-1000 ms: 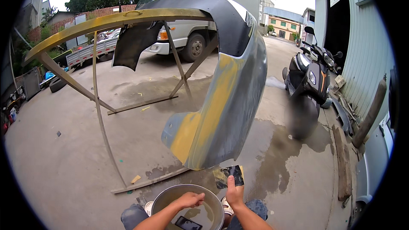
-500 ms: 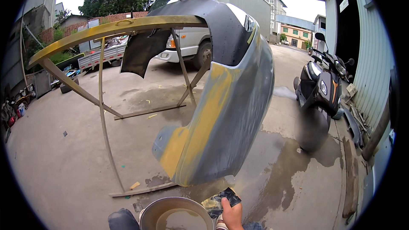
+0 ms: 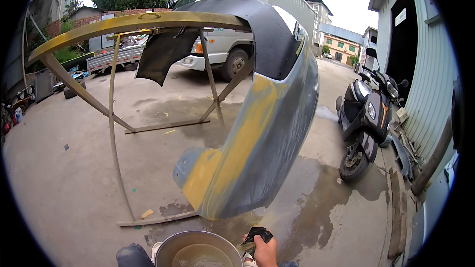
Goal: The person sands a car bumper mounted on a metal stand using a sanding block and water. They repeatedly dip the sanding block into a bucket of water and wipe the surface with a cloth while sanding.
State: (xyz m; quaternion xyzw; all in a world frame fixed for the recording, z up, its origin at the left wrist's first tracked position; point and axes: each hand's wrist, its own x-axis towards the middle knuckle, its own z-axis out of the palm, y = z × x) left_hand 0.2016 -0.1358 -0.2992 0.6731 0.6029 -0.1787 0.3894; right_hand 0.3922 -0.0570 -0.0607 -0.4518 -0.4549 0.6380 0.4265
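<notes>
In my right hand [image 3: 266, 254] is a small piece of dark sandpaper [image 3: 259, 234], bent over and pinched beneath my thumb; part of its underside is hidden. The hand is just right of a round metal basin [image 3: 163, 246] holding cloudy, yellowish water [image 3: 208, 258]. Beyond both stands a car bumper [image 3: 277, 133], grey with yellow filler patches [image 3: 247, 136], tilted on end against a stand [image 3: 118, 22]. A gap separates the sandpaper from the bumper's lower end. My left hand does not show.
My knee [image 3: 133, 256] is left of the basin. The stand's thin legs [image 3: 115, 143] reach the concrete, with a low foot bar [image 3: 158, 219] near the basin. A scooter [image 3: 366, 118] and a wooden plank [image 3: 397, 212] are on the right. Behind stands a truck [image 3: 222, 52]. Wet patches [image 3: 321, 207] darken the ground.
The sandpaper, spread wider before with yellow residue showing, is now folded smaller in my right hand. That hand sits slightly lower, and the whole view has shifted a little.
</notes>
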